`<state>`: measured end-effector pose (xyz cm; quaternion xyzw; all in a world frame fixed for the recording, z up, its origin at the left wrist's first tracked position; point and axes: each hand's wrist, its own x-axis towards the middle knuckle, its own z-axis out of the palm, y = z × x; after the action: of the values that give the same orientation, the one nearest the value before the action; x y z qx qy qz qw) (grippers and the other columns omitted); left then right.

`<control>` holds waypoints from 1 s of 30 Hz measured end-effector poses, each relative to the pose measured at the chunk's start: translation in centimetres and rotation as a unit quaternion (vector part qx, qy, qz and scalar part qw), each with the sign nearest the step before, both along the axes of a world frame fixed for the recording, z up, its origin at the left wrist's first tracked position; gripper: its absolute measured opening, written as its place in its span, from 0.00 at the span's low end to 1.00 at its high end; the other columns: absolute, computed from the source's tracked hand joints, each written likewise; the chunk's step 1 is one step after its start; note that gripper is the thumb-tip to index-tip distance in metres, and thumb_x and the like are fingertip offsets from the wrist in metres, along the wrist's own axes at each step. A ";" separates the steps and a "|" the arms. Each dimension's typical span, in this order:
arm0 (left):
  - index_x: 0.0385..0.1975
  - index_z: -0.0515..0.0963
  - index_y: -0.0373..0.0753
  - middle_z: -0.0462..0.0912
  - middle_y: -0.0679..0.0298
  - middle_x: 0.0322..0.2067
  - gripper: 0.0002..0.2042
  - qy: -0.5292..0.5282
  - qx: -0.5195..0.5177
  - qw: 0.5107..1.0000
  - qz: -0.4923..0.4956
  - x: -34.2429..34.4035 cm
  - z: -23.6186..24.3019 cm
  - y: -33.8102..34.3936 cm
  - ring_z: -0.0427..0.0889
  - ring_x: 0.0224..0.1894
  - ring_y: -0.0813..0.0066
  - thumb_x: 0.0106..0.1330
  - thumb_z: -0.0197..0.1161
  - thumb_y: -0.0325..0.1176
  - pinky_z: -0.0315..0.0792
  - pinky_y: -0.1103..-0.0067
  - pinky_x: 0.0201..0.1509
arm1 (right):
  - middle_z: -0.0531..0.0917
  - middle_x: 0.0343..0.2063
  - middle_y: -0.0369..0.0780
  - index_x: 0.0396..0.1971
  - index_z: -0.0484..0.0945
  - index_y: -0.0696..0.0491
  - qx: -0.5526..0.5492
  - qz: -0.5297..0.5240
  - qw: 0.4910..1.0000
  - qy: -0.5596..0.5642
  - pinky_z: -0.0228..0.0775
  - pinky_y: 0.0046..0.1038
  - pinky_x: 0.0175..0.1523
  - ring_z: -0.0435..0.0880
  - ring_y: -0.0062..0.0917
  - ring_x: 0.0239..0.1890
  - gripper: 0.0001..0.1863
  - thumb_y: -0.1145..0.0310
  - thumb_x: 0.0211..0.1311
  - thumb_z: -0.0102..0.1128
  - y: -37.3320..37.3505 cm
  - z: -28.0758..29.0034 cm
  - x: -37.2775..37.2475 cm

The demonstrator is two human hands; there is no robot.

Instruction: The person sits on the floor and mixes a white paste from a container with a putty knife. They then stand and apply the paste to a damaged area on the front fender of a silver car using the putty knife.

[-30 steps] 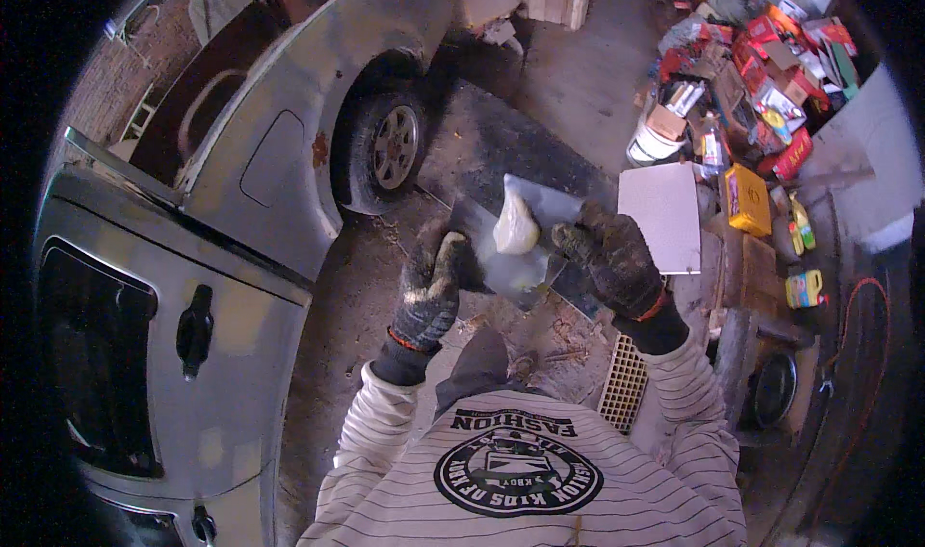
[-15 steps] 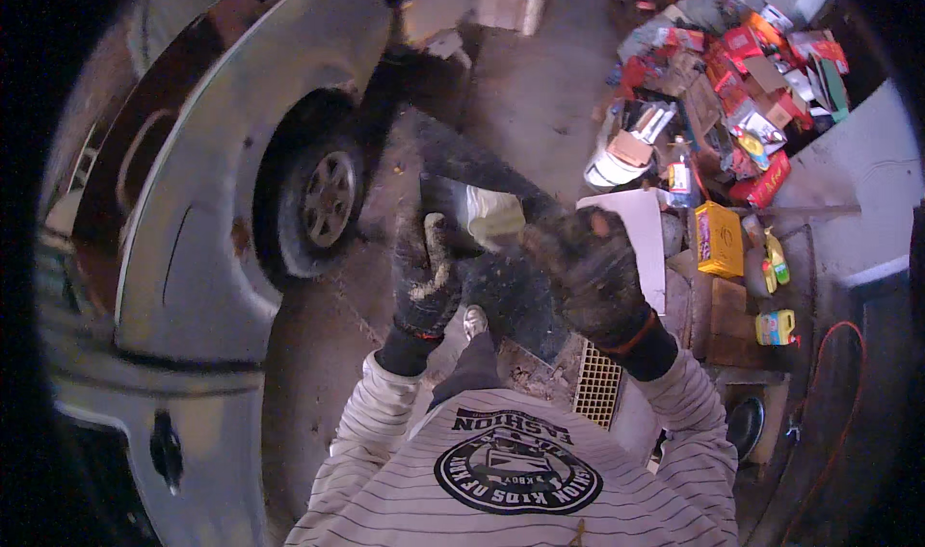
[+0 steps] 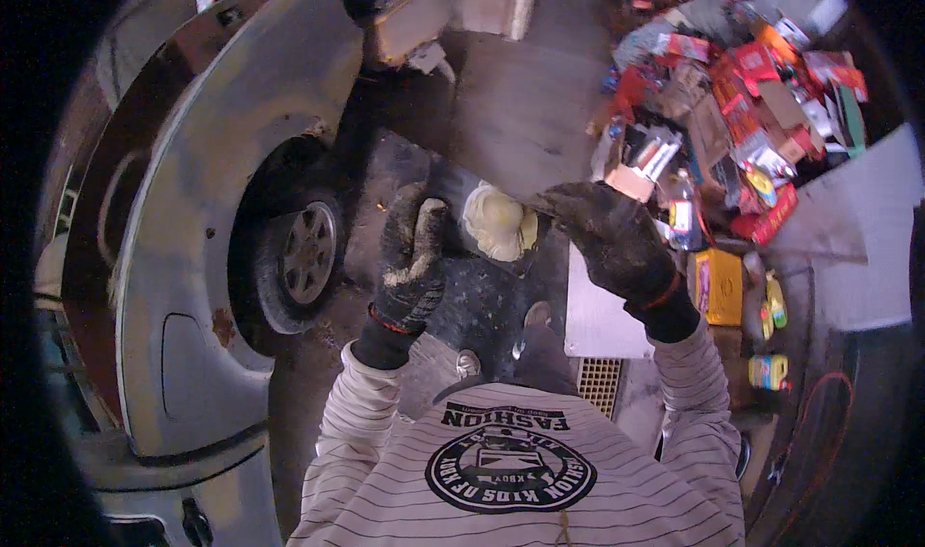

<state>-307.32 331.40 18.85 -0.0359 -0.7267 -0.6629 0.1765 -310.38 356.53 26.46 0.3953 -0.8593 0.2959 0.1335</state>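
Note:
My left hand (image 3: pixel 409 258), in a dark glove with cream smears along a finger, appears closed on the side of a small dark flat board (image 3: pixel 454 227). On that board sits a soft-looking, pale yellow-white lump of paste (image 3: pixel 496 221). My right hand (image 3: pixel 615 244), also in a dark, dirty glove, is just right of the lump with its fingers bent together and pointing left. Its fingertips are near the board's upper right edge; whatever they pinch, if anything, is too dark and blurred to make out.
On the left stands a vehicle with a patchy grey fender (image 3: pixel 193 248) and a wheel (image 3: pixel 308 253). A heap of boxes and packaging (image 3: pixel 742 85) lies at far right. Nearer are a yellow box (image 3: pixel 718 287), a yellow jug (image 3: pixel 769 372), a pale panel (image 3: pixel 605 306) and a floor grate (image 3: pixel 599 383).
My right hand has turned, its fingers now stretching farther left instead of curling up. The lump shows more fully. The view has shifted, and the wheel sits farther left.

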 end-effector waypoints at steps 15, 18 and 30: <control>0.54 0.70 0.27 0.70 0.43 0.55 0.13 0.026 -0.261 0.928 0.262 -15.3 1.9 7.0 0.73 0.56 0.52 0.71 0.51 0.20 0.69 0.68 0.61 | 0.81 0.42 0.51 0.48 0.76 0.57 -0.159 -0.036 0.918 -0.362 0.70 0.42 0.51 0.79 0.46 0.46 0.14 0.64 0.70 0.55 0.9 -8.3 -22.8; 0.58 0.69 0.24 0.70 0.38 0.60 0.17 -0.009 -0.308 0.919 0.244 -16.8 2.3 8.8 0.73 0.60 0.47 0.69 0.52 0.18 0.69 0.64 0.64 | 0.82 0.41 0.52 0.46 0.77 0.58 -0.148 -0.007 0.964 -0.219 0.69 0.42 0.51 0.79 0.48 0.45 0.14 0.63 0.70 0.54 0.5 -7.7 -25.4; 0.63 0.64 0.32 0.80 0.55 0.44 0.19 -0.056 0.103 0.964 0.239 -16.9 1.8 7.9 0.80 0.40 0.75 0.74 0.51 0.26 0.77 0.77 0.35 | 0.83 0.46 0.47 0.52 0.74 0.59 -0.334 0.125 0.894 -0.270 0.73 0.31 0.54 0.83 0.31 0.48 0.15 0.69 0.70 0.55 -3.4 -3.0 -33.1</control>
<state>-324.23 339.31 20.68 0.1946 -0.6506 -0.6738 0.2913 -343.53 353.09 23.43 0.3364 -0.6563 0.6752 -0.0174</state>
